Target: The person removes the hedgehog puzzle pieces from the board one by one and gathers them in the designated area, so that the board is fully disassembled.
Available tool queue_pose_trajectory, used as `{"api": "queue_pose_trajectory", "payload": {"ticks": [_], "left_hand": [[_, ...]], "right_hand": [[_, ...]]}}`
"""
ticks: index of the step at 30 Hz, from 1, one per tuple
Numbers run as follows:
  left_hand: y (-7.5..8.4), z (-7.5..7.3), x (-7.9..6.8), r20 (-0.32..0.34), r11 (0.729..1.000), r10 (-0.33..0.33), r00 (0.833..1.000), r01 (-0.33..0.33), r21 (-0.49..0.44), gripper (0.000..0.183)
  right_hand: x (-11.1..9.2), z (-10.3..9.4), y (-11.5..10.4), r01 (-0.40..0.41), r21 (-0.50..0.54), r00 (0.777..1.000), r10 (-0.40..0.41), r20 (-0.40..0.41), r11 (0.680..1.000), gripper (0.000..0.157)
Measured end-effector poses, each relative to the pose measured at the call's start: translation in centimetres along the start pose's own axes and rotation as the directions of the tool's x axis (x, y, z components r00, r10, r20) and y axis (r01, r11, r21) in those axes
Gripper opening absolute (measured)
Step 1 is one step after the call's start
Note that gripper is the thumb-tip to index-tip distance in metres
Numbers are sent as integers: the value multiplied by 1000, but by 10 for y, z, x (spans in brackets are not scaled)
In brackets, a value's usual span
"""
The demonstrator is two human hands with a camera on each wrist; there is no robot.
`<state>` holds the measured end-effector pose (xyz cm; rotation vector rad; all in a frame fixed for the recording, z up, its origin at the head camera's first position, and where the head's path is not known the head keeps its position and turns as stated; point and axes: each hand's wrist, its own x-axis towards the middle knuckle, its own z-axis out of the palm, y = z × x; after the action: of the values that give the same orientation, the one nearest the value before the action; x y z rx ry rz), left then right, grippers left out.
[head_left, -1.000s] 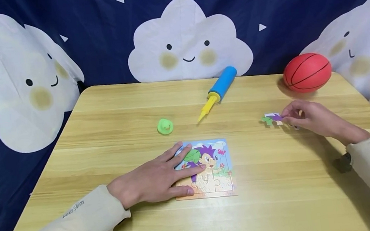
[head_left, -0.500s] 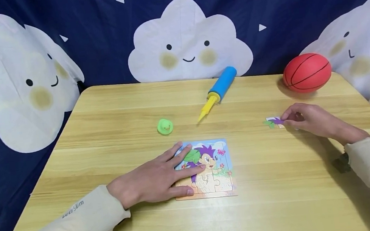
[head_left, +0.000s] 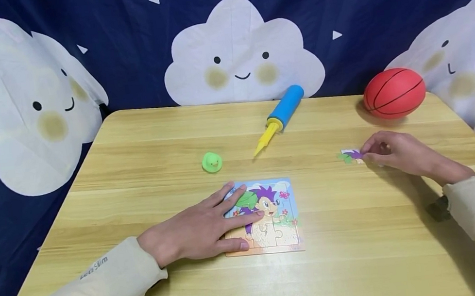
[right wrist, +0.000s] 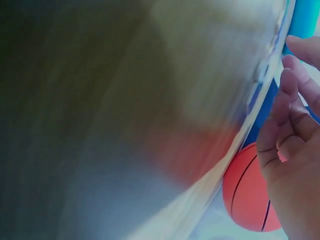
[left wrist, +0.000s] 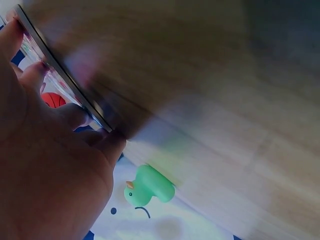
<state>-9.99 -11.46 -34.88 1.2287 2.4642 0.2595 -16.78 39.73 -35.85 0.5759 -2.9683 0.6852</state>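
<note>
Pale wood runs across the tabletop, and the person leans over its near edge with both cream sleeves on it. Close to that near edge, about midway along, lies the puzzle, a square board with a purple-haired cartoon figure. The left hand lies flat on the puzzle's left part, fingers straight and spread, pressing it down rather than gripping it. The left wrist view shows the same fingers against the board's edge.

Over toward the right edge, the right hand has its fingers curled, the tips pinching a loose piece that is purple, green and white. The piece lies flat on the wood, well apart from the puzzle. The right wrist view is too blurred to show the piece itself.

A green duck sits just beyond the puzzle, toward the far edge. A blue pump with a yellow nozzle lies slantwise near the middle of the far edge. A red ball rests in the far right corner, beyond the right hand. Behind the table hangs a dark blue cloth printed with smiling white clouds.
</note>
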Motion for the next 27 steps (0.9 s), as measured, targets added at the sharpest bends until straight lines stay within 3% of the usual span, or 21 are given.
{"api": "queue_pose_trajectory", "payload": {"ticks": [6,11,13,18,23,27], "left_hand": [[0,1,-2,-1,1000,-4,1000,4,-12,61],[-1,0,-5,-8,1000,-7,1000,7,-8,61],[-1,-1,-7,-13,1000,-12,1000,12,1,62],[-3,-3,-15,-11,999,-28,1000,29,21,63],[-5,-1,-23,-3,999,-52,999,52,11,61],[-5,0,-24,5,998,-59,998,59,-10,60]], "right_hand": [[6,-1,-28,-20,24,999,20,-34,1000,11],[21,12,-80,77,60,996,-73,-58,995,10],[27,20,-103,104,83,994,-102,-28,991,9],[38,43,-154,57,167,995,-70,71,984,11],[46,67,-191,50,245,982,-92,163,968,15],[53,84,-212,96,273,960,-161,229,957,16]]}}
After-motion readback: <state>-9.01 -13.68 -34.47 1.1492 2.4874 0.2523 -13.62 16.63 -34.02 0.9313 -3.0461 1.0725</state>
